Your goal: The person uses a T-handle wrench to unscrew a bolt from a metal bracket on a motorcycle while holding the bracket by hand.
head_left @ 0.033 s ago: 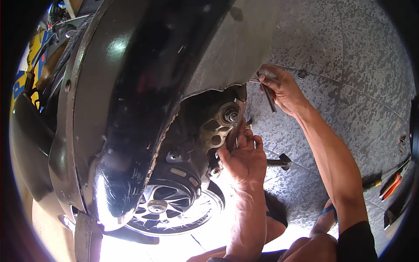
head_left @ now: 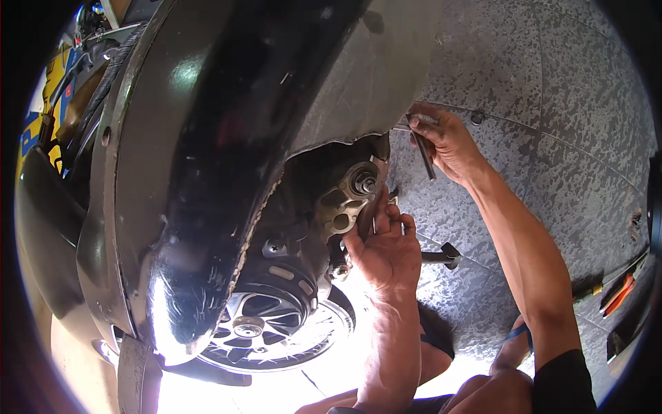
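My left hand (head_left: pixel 383 252) reaches up beneath the dark body panel (head_left: pixel 207 124), its fingers curled against a metal part beside the pale cast bracket (head_left: pixel 343 207). A threaded axle end with a nut (head_left: pixel 365 181) sits just above those fingers. My right hand (head_left: pixel 445 141), higher and farther right, grips a slim dark metal bar (head_left: pixel 426 159) that hangs downward at a slant, near the ragged edge of the grey panel (head_left: pixel 358 83). Part of what my left fingers touch is hidden behind them.
A spoked-looking wheel (head_left: pixel 247 330) lies under the bodywork in bright glare. A dark metal arm (head_left: pixel 438 257) sticks out right of my left hand. Hand tools with orange handles (head_left: pixel 619 295) lie on the mottled grey floor (head_left: pixel 552 96) at the right. Yellow panels and clutter fill the far left.
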{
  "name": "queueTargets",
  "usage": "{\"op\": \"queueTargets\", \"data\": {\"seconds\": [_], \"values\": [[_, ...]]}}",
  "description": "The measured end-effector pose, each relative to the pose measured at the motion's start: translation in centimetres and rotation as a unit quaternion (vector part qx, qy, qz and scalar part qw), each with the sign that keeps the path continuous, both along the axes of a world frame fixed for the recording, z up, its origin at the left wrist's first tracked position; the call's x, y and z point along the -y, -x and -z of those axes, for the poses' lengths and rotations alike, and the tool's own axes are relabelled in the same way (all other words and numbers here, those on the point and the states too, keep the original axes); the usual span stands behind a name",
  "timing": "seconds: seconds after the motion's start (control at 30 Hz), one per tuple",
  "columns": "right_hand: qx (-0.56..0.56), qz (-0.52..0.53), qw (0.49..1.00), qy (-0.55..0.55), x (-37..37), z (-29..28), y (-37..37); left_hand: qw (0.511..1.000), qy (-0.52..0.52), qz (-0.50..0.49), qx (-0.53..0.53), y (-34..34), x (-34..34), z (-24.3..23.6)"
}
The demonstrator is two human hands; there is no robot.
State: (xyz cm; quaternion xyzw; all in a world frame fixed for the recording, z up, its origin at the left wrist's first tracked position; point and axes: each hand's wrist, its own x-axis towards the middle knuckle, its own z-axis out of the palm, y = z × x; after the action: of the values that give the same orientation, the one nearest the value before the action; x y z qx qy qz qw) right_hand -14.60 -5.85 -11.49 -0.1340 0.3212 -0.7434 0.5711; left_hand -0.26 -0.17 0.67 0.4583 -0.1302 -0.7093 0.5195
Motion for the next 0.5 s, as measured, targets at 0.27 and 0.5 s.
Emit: {"op": "queueTargets", "data": {"seconds": [0.27,0.5], "values": [[0.23,-0.108,0.966,0.045,-1.3,0.2,-0.1,1.0,-0.004,-0.01,-0.005,0.0,0.0,0.0],[0.116,-0.058,0.988,0.085,-1.7,0.4,-0.7,1.0,-0.003,-0.013,-0.004,-0.2,0.1,0.1]]}}
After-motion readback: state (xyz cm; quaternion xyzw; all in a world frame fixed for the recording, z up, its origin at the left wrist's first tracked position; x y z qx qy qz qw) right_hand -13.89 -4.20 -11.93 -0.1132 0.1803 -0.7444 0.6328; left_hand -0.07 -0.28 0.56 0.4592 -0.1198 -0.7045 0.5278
